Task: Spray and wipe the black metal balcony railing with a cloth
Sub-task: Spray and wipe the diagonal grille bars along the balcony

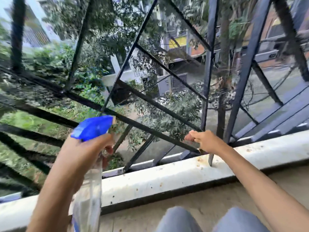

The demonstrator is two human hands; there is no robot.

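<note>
Head view
Spray bottle [91,185]: clear body with a blue trigger head, near left, nozzle aimed at the crossing bars in the middle of the railing.
Left hand [83,151]: wrapped tight round the bottle's neck, one finger on the trigger.
Railing [150,102]: black metal grille of upright and slanting bars, rising from the far edge of a stained white ledge [167,180].
Right hand [207,142]: low on the right, fingers curled over a slanting bar where it nears the ledge.
Cloth: a small brownish wad shows at the right fingertips; too blurred to say it is the cloth.
Beyond: trees and buildings, well below.
Step in hand: likely spraying, with the wiping hand already on the bar.
Next move: wet the middle bars, then rub along each bar's length.
</note>
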